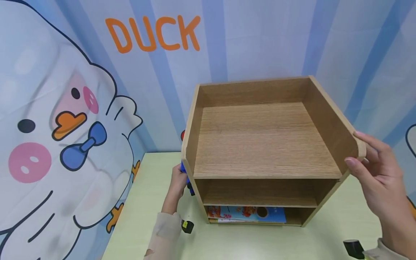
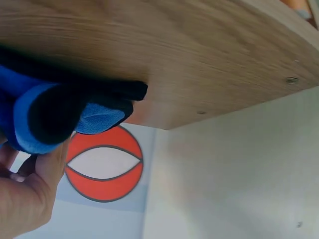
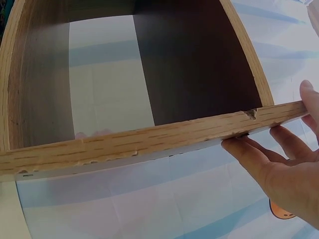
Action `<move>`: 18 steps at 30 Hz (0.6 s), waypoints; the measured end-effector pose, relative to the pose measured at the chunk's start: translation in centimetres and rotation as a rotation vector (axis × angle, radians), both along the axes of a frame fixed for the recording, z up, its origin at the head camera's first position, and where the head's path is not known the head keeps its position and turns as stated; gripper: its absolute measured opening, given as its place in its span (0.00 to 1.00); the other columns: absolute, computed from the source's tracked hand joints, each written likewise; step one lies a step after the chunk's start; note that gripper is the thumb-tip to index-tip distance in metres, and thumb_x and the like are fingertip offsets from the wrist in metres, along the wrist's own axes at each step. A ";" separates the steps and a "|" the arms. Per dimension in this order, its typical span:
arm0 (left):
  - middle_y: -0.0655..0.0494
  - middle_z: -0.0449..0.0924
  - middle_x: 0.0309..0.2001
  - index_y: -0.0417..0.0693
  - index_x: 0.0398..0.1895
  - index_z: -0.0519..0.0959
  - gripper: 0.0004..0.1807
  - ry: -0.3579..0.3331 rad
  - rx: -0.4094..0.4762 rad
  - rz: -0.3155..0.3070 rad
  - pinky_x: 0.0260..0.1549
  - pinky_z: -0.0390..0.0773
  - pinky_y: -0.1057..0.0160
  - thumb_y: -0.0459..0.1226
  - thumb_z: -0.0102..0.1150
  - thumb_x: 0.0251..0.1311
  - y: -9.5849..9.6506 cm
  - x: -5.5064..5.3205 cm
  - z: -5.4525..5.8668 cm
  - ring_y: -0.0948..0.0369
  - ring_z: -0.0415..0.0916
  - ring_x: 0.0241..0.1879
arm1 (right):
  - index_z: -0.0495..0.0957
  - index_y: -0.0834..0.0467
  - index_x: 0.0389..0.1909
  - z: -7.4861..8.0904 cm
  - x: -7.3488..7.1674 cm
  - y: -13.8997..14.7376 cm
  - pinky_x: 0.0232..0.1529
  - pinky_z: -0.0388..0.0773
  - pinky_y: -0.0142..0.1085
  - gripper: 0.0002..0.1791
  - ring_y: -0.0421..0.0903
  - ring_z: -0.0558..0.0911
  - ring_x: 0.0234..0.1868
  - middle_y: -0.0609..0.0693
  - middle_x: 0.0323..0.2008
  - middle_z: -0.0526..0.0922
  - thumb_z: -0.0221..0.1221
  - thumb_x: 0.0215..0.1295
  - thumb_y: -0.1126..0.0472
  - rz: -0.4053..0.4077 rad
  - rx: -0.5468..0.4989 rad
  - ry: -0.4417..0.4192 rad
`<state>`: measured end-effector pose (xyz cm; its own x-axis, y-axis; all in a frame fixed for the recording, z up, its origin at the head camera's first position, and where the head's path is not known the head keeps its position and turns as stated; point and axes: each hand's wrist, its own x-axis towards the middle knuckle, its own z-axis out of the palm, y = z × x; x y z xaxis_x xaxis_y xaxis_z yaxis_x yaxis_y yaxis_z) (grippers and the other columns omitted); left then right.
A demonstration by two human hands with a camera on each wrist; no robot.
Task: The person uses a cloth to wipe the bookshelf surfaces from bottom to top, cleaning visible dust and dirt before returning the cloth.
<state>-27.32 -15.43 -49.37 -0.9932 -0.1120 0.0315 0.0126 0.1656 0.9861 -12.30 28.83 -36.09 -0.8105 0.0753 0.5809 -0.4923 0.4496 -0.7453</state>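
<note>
A wooden tabletop shelf [image 1: 266, 141] stands on the table, with a walled top tray and two compartments below. My right hand [image 1: 380, 177] grips the front end of its right side panel, thumb on the inner face and fingers outside; the right wrist view shows this hand at the panel's chipped edge [image 3: 199, 127]. At the shelf's left side, my left hand [image 1: 178, 182] holds a soft blue-and-black plush item [image 2: 75, 109] close against the outer panel [image 2: 174, 55]. Its full shape is hidden, and the left fingers are only partly visible.
Picture books [image 1: 247, 213] with blue covers lie flat in the lowest compartment. The pale green table [image 1: 143, 184] extends left and in front of the shelf. Behind hangs a blue striped cloth [image 1: 260, 39] printed with ducks; a red printed ball [image 2: 103, 191] shows beyond the shelf.
</note>
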 end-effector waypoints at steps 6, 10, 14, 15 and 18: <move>0.51 0.82 0.32 0.38 0.27 0.78 0.09 -0.036 -0.002 0.001 0.30 0.76 0.66 0.25 0.54 0.66 0.1 -0.2 -1.7 0.61 0.76 0.31 | 0.54 0.58 0.77 0.1 0.1 -0.1 0.47 0.72 0.21 0.36 0.38 0.75 0.57 0.50 0.69 0.68 0.50 0.71 0.79 -0.031 0.020 -0.014; 0.53 0.79 0.28 0.36 0.32 0.79 0.06 -0.083 -0.022 -0.013 0.24 0.73 0.67 0.27 0.55 0.68 0.2 -0.2 -2.9 0.62 0.73 0.25 | 0.54 0.59 0.76 0.0 0.0 0.0 0.47 0.72 0.21 0.36 0.39 0.75 0.58 0.51 0.69 0.68 0.49 0.71 0.79 -0.003 0.000 -0.002; 0.52 0.79 0.27 0.32 0.37 0.81 0.07 -0.127 -0.026 -0.019 0.21 0.74 0.67 0.28 0.55 0.68 0.2 -0.2 -3.9 0.62 0.74 0.23 | 0.54 0.60 0.76 -0.1 -0.1 0.1 0.47 0.71 0.21 0.36 0.40 0.74 0.58 0.52 0.70 0.68 0.49 0.70 0.80 0.029 -0.024 0.012; 0.51 0.80 0.28 0.31 0.39 0.81 0.08 -0.137 -0.027 -0.021 0.21 0.75 0.67 0.29 0.55 0.69 0.1 -0.1 -4.2 0.62 0.75 0.23 | 0.54 0.60 0.76 -0.1 -0.1 0.1 0.47 0.71 0.21 0.36 0.41 0.74 0.58 0.52 0.70 0.68 0.49 0.70 0.80 0.036 -0.030 0.014; 0.46 0.83 0.32 0.30 0.44 0.81 0.10 -0.159 -0.042 -0.023 0.23 0.79 0.65 0.31 0.54 0.70 0.2 -0.1 -4.8 0.60 0.79 0.26 | 0.54 0.60 0.76 -0.2 -0.1 0.2 0.48 0.71 0.21 0.36 0.41 0.74 0.59 0.52 0.70 0.68 0.49 0.70 0.81 0.050 -0.047 0.017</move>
